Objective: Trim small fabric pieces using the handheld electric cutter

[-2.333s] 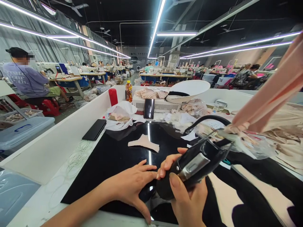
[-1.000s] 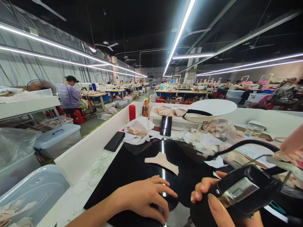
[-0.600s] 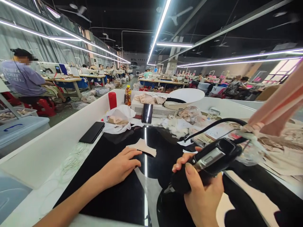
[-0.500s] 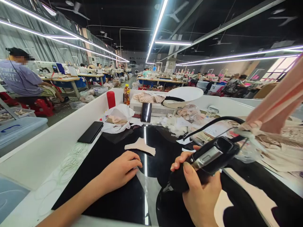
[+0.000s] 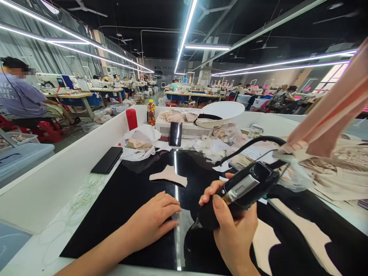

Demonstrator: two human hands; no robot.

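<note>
Black handheld tool (image 5: pixel 260 178), in the head view: held tilted above the glossy black sheet (image 5: pixel 120 191), gripped by the fingers of the right hand (image 5: pixel 235 241). Likely rigid, fairly heavy, maybe slippery; better to grasp around the thick dark sleeve (image 5: pixel 207 216). To see also: left hand (image 5: pixel 149 220), loosely open.

bright overhead strip lights, dark ceiling, glossy glare, stretched edges

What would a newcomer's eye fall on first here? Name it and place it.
First, the bulky black tool gripped in the right hand, right of centre, with pink cloth slanting up to the upper right. Next, the small pale piece on the glossy black sheet, beyond the left hand.
</note>
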